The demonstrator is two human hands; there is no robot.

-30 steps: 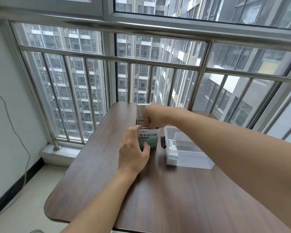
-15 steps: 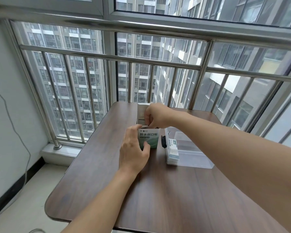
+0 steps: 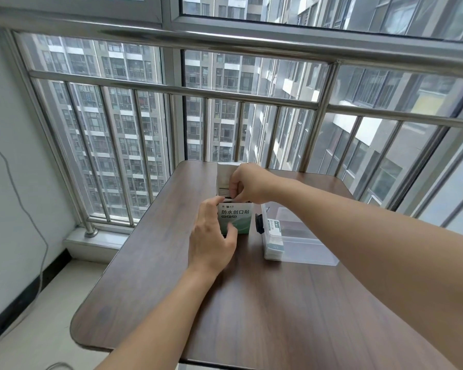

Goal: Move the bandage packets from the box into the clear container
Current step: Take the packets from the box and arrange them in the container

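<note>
Box [image 3: 235, 218] — upright on the surface [image 3: 265, 303], lid flap raised; left hand [image 3: 211, 240] grips its near side. Right hand [image 3: 247, 186] pinches something white at the opening, contents hidden. Clear container [image 3: 302, 245] just beside — packets [image 3: 273, 237] stacked at its left end.

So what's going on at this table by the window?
A person is emptying a small white-and-green cardboard bandage box on a dark wooden table. The left hand grips the box to steady it, while the right hand reaches into its open top, its fingers curled around something inside. Beside the box on the right, a clear plastic container already holds some packets.
</note>
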